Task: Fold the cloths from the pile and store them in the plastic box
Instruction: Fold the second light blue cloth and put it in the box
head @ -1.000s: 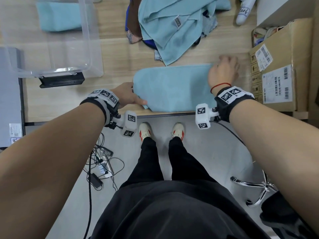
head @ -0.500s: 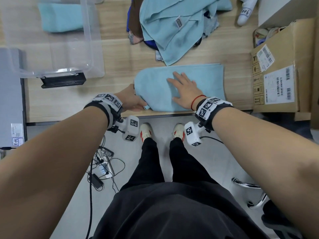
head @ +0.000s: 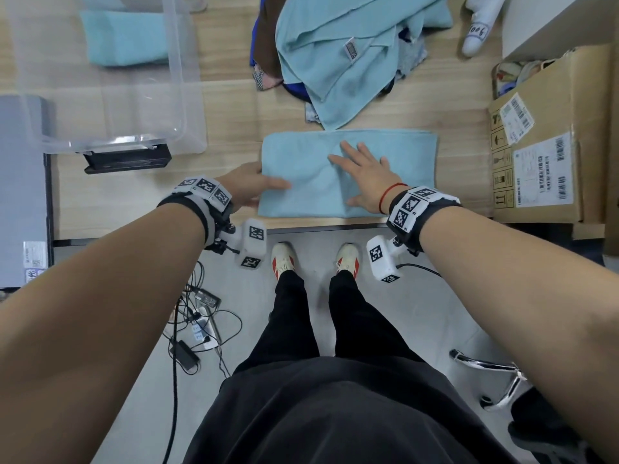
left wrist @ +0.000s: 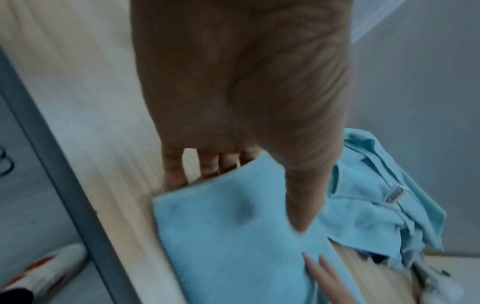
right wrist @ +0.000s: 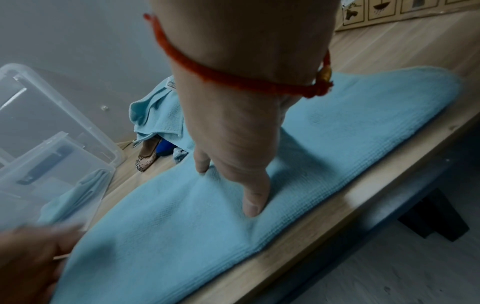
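A light blue cloth [head: 402, 169], folded into a long strip, lies along the table's front edge. My left hand [head: 268, 182] holds its left end. In the left wrist view the thumb lies on top and the fingers [left wrist: 207, 170] reach under the edge. My right hand [head: 358, 177] presses flat on the middle of the strip with fingers spread, its thumb [right wrist: 252, 203] denting the cloth [right wrist: 350, 133]. The pile of cloths [head: 341, 51] sits at the back. The clear plastic box [head: 181, 95] stands back left with a folded blue cloth [head: 124, 38] inside.
A cardboard box [head: 542, 145] stands on the table right of the strip. A black object [head: 127, 160] lies in front of the plastic box, a grey unit [head: 20, 182] at far left. Cables [head: 194, 329] and a chair base [head: 495, 380] are on the floor.
My right hand slid from the strip's right end to its middle and now presses flat there. My left thumb moved further onto the left end.
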Demonstrator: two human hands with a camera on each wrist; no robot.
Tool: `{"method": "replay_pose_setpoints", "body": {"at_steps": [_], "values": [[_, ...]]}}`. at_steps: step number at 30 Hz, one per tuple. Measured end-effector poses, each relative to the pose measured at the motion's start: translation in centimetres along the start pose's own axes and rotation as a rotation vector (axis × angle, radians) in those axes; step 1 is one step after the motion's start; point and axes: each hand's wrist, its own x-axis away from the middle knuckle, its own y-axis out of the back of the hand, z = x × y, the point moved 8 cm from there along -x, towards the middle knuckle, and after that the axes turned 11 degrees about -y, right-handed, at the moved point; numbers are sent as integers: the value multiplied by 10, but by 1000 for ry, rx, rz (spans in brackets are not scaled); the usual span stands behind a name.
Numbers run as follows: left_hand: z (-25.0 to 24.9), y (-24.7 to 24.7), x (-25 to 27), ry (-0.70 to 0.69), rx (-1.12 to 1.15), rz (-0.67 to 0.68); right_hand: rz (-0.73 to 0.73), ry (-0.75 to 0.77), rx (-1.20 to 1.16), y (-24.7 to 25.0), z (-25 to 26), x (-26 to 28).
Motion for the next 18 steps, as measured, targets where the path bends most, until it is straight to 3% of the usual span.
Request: {"method": "replay_pose_setpoints", "body": {"at_steps": [3, 5, 7, 9, 12, 16, 18], "values": [[-5, 10, -9, -36, 176, -200, 24, 41, 57, -1, 0, 2], [-4, 12, -12, -19, 213, -224, 35, 68, 89, -1, 1, 3], [-2, 2, -13, 58, 322, -137, 42, 78, 95, -1, 0, 4], [-5, -18, -6, 154, 504, 52, 38, 82, 93, -1, 1, 5], [-16, -35, -1, 141, 533, 212, 37, 80, 86, -2, 0, 4], [-24, -23, -12, 18, 457, 156, 42, 80, 79, -4, -2, 3], [-26, -9, -16, -26, 402, 38, 40, 81, 83, -4, -2, 3]]}}
